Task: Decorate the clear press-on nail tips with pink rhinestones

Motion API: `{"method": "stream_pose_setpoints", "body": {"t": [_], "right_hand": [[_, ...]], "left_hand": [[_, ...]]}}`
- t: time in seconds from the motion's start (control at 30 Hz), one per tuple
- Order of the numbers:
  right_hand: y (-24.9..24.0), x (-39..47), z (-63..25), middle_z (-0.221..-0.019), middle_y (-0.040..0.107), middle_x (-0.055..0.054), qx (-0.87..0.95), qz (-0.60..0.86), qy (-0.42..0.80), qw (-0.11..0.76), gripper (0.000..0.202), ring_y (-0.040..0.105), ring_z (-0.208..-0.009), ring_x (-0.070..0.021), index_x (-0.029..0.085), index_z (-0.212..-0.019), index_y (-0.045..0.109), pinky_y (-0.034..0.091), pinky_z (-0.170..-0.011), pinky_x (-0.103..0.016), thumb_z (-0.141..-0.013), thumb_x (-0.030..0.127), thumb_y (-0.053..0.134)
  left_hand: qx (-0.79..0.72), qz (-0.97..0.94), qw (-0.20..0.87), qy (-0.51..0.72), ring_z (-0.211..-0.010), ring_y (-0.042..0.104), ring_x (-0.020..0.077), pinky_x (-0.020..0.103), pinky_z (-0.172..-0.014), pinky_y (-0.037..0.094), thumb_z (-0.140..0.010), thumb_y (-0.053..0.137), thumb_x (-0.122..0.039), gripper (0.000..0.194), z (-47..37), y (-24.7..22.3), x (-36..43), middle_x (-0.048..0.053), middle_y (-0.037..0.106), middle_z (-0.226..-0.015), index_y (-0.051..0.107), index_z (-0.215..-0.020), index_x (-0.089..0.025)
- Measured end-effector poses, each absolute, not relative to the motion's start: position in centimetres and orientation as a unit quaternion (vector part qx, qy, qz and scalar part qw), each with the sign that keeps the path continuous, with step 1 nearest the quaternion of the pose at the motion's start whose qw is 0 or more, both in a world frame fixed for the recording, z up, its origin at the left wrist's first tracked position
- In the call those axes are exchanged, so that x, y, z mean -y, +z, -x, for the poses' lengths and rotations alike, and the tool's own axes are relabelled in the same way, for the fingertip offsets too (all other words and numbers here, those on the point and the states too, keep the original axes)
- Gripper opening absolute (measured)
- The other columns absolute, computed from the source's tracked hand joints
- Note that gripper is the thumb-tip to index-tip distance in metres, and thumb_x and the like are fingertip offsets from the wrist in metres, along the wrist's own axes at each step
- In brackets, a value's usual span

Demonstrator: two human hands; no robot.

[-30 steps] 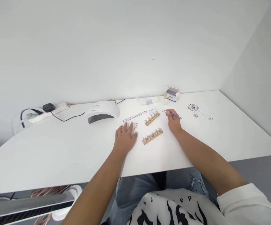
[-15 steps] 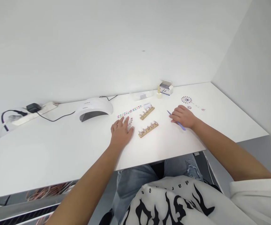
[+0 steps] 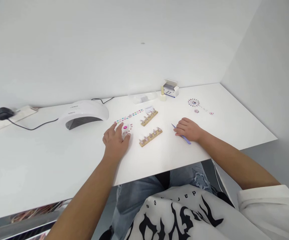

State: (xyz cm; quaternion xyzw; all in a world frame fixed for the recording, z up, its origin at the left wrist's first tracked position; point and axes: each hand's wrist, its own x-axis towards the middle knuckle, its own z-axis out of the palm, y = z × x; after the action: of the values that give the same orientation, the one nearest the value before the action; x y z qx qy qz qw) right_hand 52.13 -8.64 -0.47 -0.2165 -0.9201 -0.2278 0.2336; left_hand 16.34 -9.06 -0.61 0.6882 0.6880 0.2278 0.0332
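Observation:
My left hand (image 3: 115, 141) rests on the white table with its fingers spread, beside a bright pink gem (image 3: 125, 127) and an arc of small pinkish pieces. My right hand (image 3: 188, 129) lies over a purple pointed tool (image 3: 186, 139), its fingers curled round the middle. Between the hands are two wooden strips: the nearer one (image 3: 150, 138) and the farther one (image 3: 149, 118), both bearing several upright nail tips. Behind the left fingers runs a double row of colourful gems (image 3: 129, 116). A ring of dark gems (image 3: 193, 102) lies beyond my right hand.
A white domed lamp (image 3: 85, 114) stands on the left, with a black adapter (image 3: 3, 113) farther left. Near the wall are a clear case (image 3: 144, 98), a small bottle (image 3: 162, 94) and an open box (image 3: 171, 89). The table's front edge is close to my lap.
The whole view has shifted, so things sit more to the left. The left hand has moved slightly back and left from the small pieces, and the pink gem now shows. The right hand keeps the purple tool.

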Motion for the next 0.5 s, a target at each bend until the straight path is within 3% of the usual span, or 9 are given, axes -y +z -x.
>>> {"method": "stream_pose_setpoints", "body": {"t": [0.13,0.27,0.33,0.43,0.5], "right_hand": [[-0.5,8.7,-52.1,-0.078,0.062,-0.004,0.919,0.219,-0.227,0.238,0.026,0.048,-0.077,-0.0191,0.017,-0.092,0.061,0.034,-0.076,-0.034,-0.100,0.034,0.042],[0.1,9.5,-51.5,-0.084,0.064,-0.005,0.912,0.229,-0.230,0.251,0.023,0.050,-0.083,-0.0204,0.018,-0.099,0.060,0.035,-0.079,-0.036,-0.099,0.033,0.044],[0.7,10.4,-50.8,-0.086,0.064,-0.005,0.907,0.236,-0.232,0.262,0.021,0.050,-0.088,-0.0211,0.019,-0.103,0.059,0.035,-0.082,-0.037,-0.099,0.033,0.044],[1.9,12.5,-49.4,-0.089,0.063,-0.005,0.889,0.255,-0.233,0.299,0.019,0.049,-0.092,-0.0216,0.020,-0.104,0.059,0.034,-0.086,-0.039,-0.098,0.033,0.047],[2.6,13.9,-48.3,-0.087,0.063,-0.004,0.873,0.280,-0.257,0.304,0.018,0.047,-0.087,-0.0206,0.022,-0.104,0.060,0.032,-0.084,-0.039,-0.097,0.032,0.048]], "left_hand": [[-0.693,-0.679,0.044,0.238,-0.139,0.027,0.0389,0.060,-0.112,0.024,-0.089,0.045,-0.043,0.057,-16.3,-0.4,9.1,0.013,0.034,-0.152,0.044,-0.142,-0.021],[-0.615,-0.732,-0.027,0.292,-0.140,0.030,0.0330,0.053,-0.117,0.022,-0.088,0.046,-0.040,0.049,-17.4,1.0,11.2,0.011,0.038,-0.149,0.051,-0.133,-0.022],[-0.531,-0.783,-0.019,0.323,-0.131,0.042,0.0322,0.051,-0.114,0.028,-0.085,0.050,-0.041,0.044,-18.9,2.2,13.2,0.013,0.049,-0.138,0.055,-0.124,-0.022],[-0.445,-0.829,0.127,0.313,-0.102,0.060,0.0277,0.043,-0.092,0.048,-0.086,0.049,-0.039,0.036,-21.8,4.0,16.3,0.011,0.065,-0.106,0.058,-0.116,-0.022],[-0.426,-0.824,0.259,0.270,-0.085,0.061,0.0229,0.038,-0.080,0.050,-0.090,0.046,-0.038,0.031,-23.8,4.7,17.8,0.009,0.066,-0.093,0.060,-0.112,-0.022]]}}
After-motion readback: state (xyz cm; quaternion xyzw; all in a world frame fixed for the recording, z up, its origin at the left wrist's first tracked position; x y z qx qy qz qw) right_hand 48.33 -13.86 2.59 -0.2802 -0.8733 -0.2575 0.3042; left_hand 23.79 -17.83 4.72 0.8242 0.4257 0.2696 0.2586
